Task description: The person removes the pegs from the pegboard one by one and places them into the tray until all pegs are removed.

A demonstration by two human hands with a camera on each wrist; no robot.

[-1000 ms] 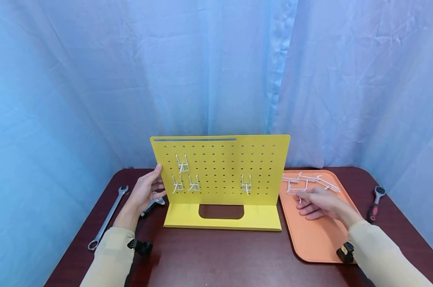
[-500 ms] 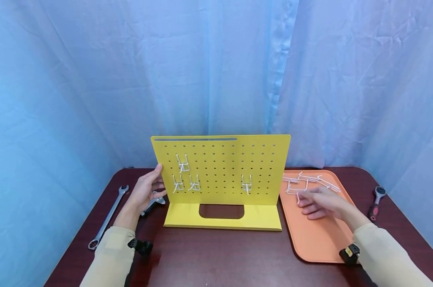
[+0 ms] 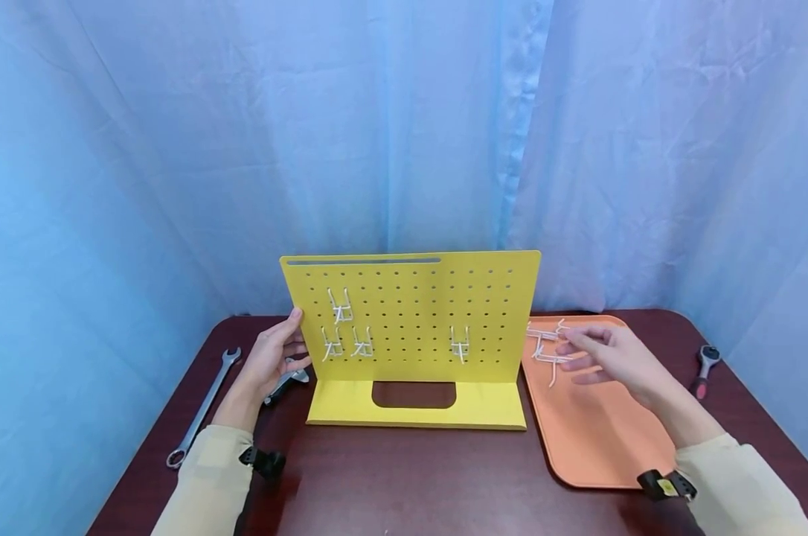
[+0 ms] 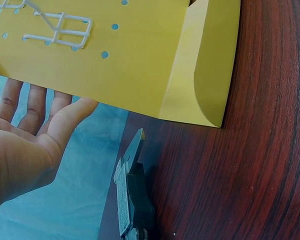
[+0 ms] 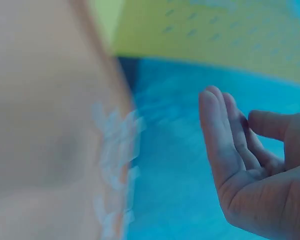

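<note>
A yellow pegboard [image 3: 414, 372] stands upright on its base with several white wire hooks [image 3: 460, 347] fitted in its holes. My left hand [image 3: 270, 357] grips the board's left edge; its fingers [image 4: 36, 105] reach behind the edge in the left wrist view. On the right, my right hand [image 3: 611, 357] hovers over the far part of an orange tray [image 3: 598, 454], fingers apart and nothing between them. More white wire hooks [image 3: 553, 359] lie in that tray, just left of the fingertips; the hand covers some of them. The right wrist view is blurred around the tray.
An adjustable wrench [image 3: 286, 381] lies close beside the board's left side. Farther left is a long combination wrench [image 3: 203, 408]. A ratchet handle [image 3: 705, 368] lies right of the tray. Blue curtains [image 3: 404, 134] hang behind the dark table.
My right hand has lifted away from the nearest hook and shifted up and right, its fingers spreading. That hook stays on the tray. The left hand and board hold still.
</note>
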